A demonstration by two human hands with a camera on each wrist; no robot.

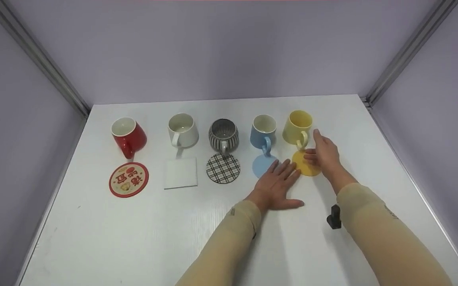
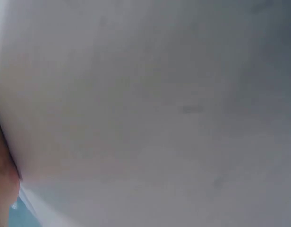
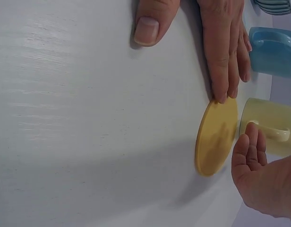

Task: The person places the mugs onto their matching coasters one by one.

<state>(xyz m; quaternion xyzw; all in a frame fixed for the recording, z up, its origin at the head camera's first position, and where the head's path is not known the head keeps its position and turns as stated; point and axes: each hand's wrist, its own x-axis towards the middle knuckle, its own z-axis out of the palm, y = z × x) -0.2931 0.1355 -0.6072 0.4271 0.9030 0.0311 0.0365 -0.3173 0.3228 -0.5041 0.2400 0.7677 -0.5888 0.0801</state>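
Note:
My left hand (image 1: 275, 186) lies flat on the table with its fingers spread. Its index fingertip is right at the edge of the round yellow coaster (image 3: 216, 137), and its other fingertips overlap the round blue coaster (image 1: 263, 165) in the head view. Above the yellow coaster hovers my right hand (image 1: 324, 153), holding nothing, thumb up and fingers extended toward the left. Just beyond its fingers stands the yellow mug (image 1: 292, 133), upright, its handle facing me. To the left of that is the light-blue mug (image 1: 257, 137), behind the blue coaster.
Farther left stand a striped grey mug (image 1: 215, 140) behind a checked coaster (image 1: 223, 174), a white mug (image 1: 187, 137) behind a square white coaster (image 1: 180, 172), and a red mug (image 1: 136, 139) behind a red-rimmed coaster (image 1: 129, 192). Walls enclose the white table (image 1: 133, 238) at back and sides.

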